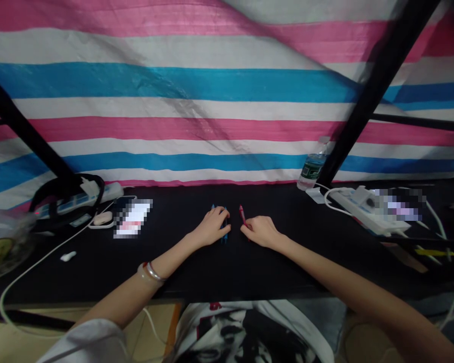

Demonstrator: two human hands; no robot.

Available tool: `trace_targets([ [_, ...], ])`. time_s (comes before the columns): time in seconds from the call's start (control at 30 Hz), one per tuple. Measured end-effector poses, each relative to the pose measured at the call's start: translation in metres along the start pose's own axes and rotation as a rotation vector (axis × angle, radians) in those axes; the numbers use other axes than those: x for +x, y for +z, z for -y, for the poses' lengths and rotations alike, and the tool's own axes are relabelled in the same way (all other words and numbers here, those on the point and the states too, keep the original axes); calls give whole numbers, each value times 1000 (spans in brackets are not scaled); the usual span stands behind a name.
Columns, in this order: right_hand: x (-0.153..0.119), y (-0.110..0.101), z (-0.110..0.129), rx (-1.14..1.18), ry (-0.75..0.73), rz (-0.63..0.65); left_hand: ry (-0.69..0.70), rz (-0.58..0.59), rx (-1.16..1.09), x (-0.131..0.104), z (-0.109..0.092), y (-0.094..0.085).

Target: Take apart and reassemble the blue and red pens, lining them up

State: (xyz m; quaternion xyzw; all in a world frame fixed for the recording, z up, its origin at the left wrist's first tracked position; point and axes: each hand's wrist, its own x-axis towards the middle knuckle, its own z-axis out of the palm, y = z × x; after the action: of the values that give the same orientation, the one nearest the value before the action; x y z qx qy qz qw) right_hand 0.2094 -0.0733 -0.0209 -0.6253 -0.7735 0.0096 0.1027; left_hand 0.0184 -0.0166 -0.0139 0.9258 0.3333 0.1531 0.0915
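My left hand [213, 225] rests on the black table with its fingers curled over slim blue pens [226, 235]. Their ends stick out above the fingers and beside the thumb; the rest is covered, and I cannot count them surely. A short gap to the right, my right hand [262, 231] is closed on the lower part of a red pen [242, 214]. It points away from me, tip up and slightly left. Whether these slim sticks are pens or crayons is too small to tell.
A lit phone [133, 218], an earbud case [103, 218] and a white earbud [68, 256] lie left, near a power strip [113, 191]. Right are a water bottle [312, 169], another power strip [378, 217] and cables. A striped sheet [196, 131] hangs behind the table [196, 272].
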Motion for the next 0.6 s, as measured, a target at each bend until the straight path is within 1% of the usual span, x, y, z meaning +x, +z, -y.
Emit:
trace_targets([
  [0.13,0,-2,0,15,-1,5,-11,-19,24,0,-1,-2],
  [0.4,0,-2,-1,17,-9,11,-6,-68,-24,-1,-1,-2],
  [0.53,0,0,-1,1,-27,0,-57,-125,25,1,2,-3],
  [0.6,0,0,0,-6,-45,-11,-71,-122,27,1,3,-4],
])
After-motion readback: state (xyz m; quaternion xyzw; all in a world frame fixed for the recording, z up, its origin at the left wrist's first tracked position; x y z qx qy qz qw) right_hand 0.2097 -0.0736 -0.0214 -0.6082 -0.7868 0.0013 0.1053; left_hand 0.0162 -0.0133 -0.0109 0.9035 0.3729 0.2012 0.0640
